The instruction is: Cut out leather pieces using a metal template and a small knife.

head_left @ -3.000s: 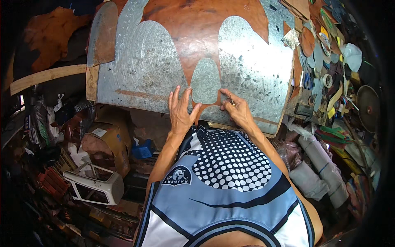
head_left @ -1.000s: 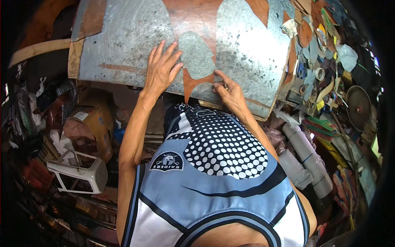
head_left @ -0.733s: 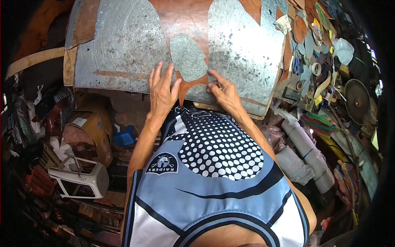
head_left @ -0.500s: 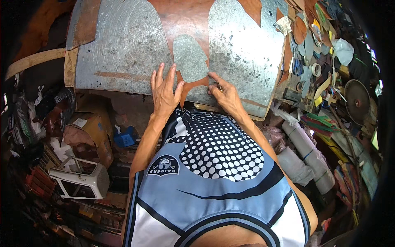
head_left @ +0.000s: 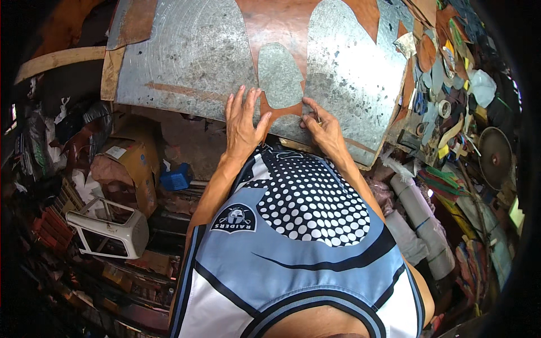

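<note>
A brown leather sheet (head_left: 276, 22) with cut-out edges lies on a grey metal-topped table (head_left: 191, 62). An oval patch of speckled grey (head_left: 280, 76) shows in its middle, seemingly the metal through an opening. My left hand (head_left: 243, 121) rests with fingers spread at the left side of the leather's narrow lower end, thumb near it. On the other side, my right hand (head_left: 322, 125) has its fingers curled, with the index fingertip at the leather's right edge. A small yellowish glint shows among those fingers; what it belongs to is too small to make out.
Another brown leather piece (head_left: 138, 22) overlaps the table's far left corner. Scraps, a tape roll (head_left: 444, 109) and a round fan (head_left: 495, 158) crowd the right. Grey rolls (head_left: 420, 222) stand below them. Down left are a cardboard box (head_left: 135, 163), blue container (head_left: 175, 177) and white plastic frame (head_left: 107, 231).
The whole view has shifted, so the table and hands appear farther right. Both hands keep nearly the same place against the leather.
</note>
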{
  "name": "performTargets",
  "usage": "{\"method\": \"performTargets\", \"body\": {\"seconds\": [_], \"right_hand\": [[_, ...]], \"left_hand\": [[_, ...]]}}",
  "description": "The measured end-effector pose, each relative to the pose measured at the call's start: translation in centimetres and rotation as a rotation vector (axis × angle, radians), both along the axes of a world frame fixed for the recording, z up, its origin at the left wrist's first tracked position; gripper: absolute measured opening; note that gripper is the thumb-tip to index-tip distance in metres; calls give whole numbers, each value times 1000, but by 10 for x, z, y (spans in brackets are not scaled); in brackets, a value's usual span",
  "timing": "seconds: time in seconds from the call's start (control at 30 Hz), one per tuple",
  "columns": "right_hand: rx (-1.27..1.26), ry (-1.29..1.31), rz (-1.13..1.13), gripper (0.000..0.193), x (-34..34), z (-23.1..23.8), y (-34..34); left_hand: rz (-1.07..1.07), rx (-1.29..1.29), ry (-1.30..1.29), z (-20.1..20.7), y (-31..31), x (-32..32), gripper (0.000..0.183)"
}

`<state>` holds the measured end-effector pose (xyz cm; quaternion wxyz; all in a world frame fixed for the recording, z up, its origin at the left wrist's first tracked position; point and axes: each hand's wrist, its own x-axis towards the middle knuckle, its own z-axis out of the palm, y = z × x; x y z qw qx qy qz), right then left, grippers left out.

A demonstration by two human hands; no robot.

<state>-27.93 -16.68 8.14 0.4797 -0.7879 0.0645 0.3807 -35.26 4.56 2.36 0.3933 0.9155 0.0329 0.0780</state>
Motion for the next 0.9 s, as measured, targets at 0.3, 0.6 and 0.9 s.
{"method": "performTargets", "body": {"seconds": [0.3,0.6,0.9], "right_hand": [[-6,15,47,52,-1,8,1],[4,-6,54,52,1,6,-2],[30,-17,41,52,0,7,-1]], "left_hand": [[-2,39,23,7,5,-2,62],[-40,43,46,1,4,-2,67],[-16,13,78,8,5,-1,57]]}}
